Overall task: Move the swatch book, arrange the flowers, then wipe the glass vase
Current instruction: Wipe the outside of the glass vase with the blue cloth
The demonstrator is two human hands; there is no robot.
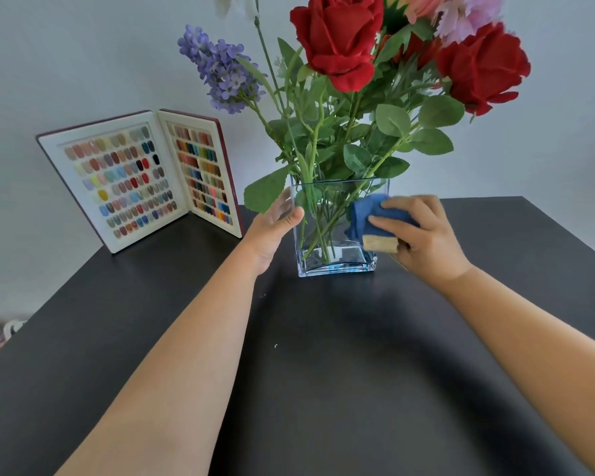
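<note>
From the head view, one glass vase stands upright on the black bench, a clear rectangular block with its long axis vertical and one broad face turned toward the camera. Green stems cross inside it, and a thick clear base shows at the bottom. The flowers rise from its mouth and fan outward: two red roses, one purple lilac-like spike leaning left, and pink blooms cut off at the top edge.

The left hand is curled around the vase's left edge, thumb on the near face and fingers seen through the glass behind it. The right hand presses a folded blue cloth against the right part of the near face, fingers bent over it; a tan tag or edge shows beneath the fingers.

One swatch book stands open at the back left of the bench, well apart from the vase, upright against the wall, its two pages filled with rows of small coloured nail-shaped chips.
</note>
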